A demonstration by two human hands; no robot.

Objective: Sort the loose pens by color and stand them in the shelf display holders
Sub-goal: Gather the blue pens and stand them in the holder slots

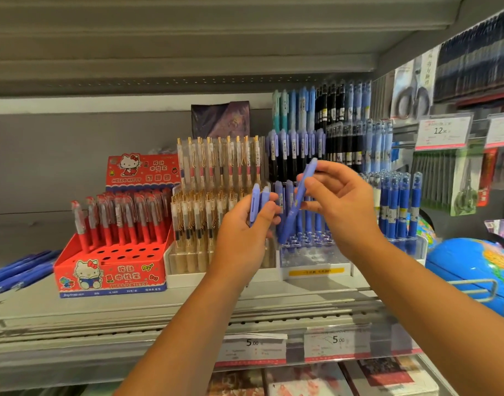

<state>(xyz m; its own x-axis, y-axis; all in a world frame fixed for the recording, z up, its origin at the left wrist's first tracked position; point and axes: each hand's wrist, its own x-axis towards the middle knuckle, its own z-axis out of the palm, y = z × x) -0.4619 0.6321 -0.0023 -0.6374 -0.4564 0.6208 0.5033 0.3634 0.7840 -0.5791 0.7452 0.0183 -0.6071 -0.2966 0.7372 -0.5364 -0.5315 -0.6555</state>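
My left hand [246, 224] grips a small bunch of periwinkle-blue pens [259, 199], held upright in front of the gold-clip pen display. My right hand [338, 201] pinches a single periwinkle pen [298, 200] that slants down to the left, its tip just above the clear tiered holder [311, 252]. That holder has several empty holes in its front rows and matching blue pens standing in the rows behind. More loose blue pens [19, 270] lie flat on the shelf at far left.
A red Hello Kitty box [110, 270] with red pens stands left, with a gold-clip pen display [216, 195] beside it. Dark blue capped pens [399, 204] stand at right, beside a blue globe [473, 267]. Price tags line the shelf edge [188, 315].
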